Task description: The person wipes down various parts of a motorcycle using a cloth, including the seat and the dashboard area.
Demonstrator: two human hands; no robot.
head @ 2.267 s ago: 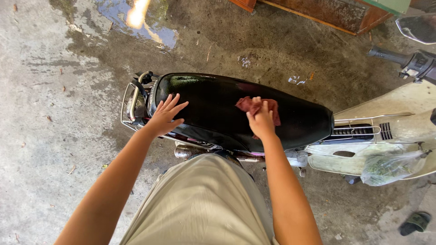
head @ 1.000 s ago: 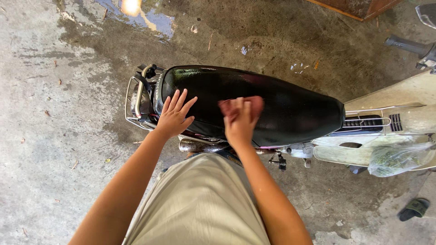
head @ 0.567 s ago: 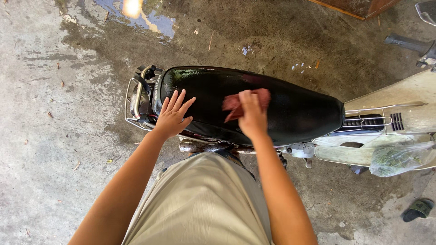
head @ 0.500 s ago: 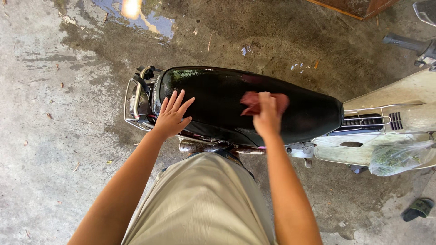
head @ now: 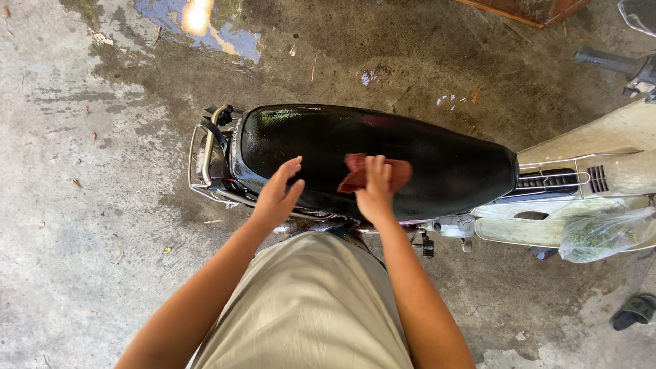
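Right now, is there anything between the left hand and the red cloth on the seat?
Nothing visible. The left hand is beside the red cloth, which the right hand presses on the black seat; only bare seat lies between them.

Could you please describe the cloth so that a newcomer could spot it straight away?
Find the long black motorbike seat. On its near side, about midway along, the right hand presses down a small crumpled cloth. It is the only reddish-brown thing on the glossy black surface.

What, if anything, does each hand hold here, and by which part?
The right hand presses the red cloth onto the black seat, fingers across its middle. The left hand holds nothing.
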